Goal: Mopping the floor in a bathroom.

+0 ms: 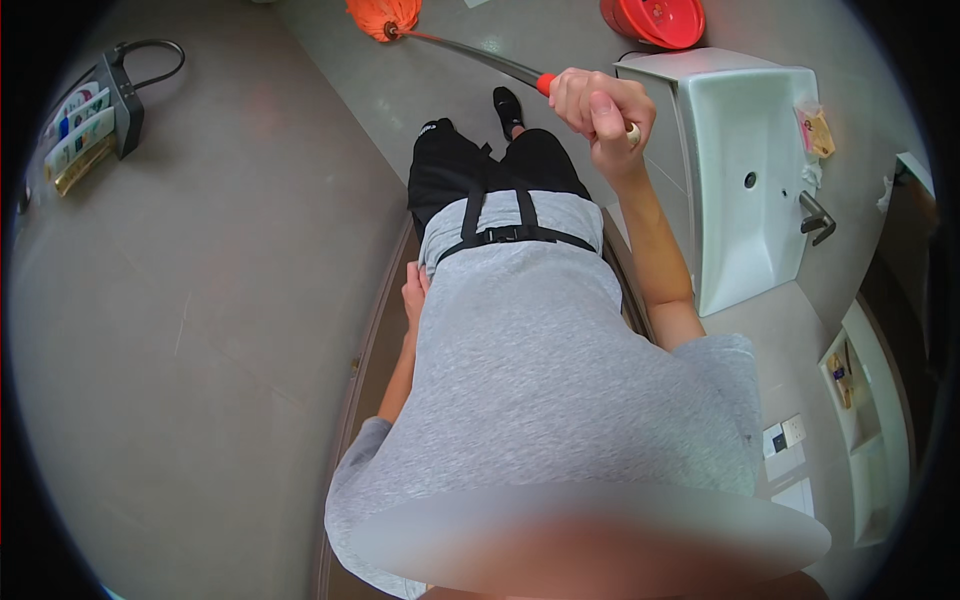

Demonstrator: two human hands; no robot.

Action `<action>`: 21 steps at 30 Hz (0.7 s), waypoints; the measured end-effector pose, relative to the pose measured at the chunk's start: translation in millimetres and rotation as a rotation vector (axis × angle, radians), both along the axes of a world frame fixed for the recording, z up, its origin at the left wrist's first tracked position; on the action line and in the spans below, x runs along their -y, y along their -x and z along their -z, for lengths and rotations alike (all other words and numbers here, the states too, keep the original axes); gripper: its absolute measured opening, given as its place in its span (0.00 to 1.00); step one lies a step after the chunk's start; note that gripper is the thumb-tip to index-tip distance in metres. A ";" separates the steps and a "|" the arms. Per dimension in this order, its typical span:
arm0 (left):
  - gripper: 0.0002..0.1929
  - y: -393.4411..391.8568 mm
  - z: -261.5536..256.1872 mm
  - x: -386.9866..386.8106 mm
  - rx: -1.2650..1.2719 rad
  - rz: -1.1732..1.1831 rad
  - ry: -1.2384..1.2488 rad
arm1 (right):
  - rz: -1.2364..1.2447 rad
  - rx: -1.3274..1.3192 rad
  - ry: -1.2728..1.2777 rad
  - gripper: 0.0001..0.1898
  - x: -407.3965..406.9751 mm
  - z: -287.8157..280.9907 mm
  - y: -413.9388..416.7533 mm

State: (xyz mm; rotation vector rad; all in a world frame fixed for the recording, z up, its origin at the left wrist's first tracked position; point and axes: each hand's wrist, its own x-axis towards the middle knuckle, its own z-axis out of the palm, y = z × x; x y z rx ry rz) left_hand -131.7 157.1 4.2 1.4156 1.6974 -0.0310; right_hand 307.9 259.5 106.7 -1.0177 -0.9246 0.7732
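My right hand (604, 112) is wrapped around the upper end of a mop handle (487, 60), which has a red collar and a pale tip. From there the metal shaft slants away to an orange mop head (384, 16) on the grey floor, cut off by the top of the picture. At my left side, my left hand (415, 289) is beside the hem of my grey T-shirt (517, 337). Part of that hand is hidden behind the shirt, so whether it grips anything is unclear.
A white washbasin (739, 247) with a grey tap (816, 217) stands to my right. Beyond it is a red bucket (660, 22). A wall rack (124, 109) holds tubes and bottles at the left. A door frame (360, 360) runs close behind me.
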 end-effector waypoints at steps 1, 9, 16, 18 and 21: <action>0.11 10.1 8.0 -8.8 -0.022 0.059 -0.093 | 0.015 0.015 0.015 0.15 -1.2 -1.4 2.0; 0.11 -87.5 30.1 -132.0 0.163 0.009 -0.376 | -0.048 0.031 0.009 0.16 0.7 -3.6 3.9; 0.12 -16.5 70.6 -43.7 0.068 0.155 -0.063 | -0.060 -0.044 -0.053 0.16 3.1 -0.6 0.2; 0.13 -18.6 68.3 -69.8 0.004 0.221 -0.032 | -0.041 -0.047 -0.042 0.16 2.7 -2.8 -0.7; 0.15 -17.0 72.6 -119.0 0.015 0.215 0.098 | -0.018 -0.043 -0.019 0.16 3.8 -6.1 3.0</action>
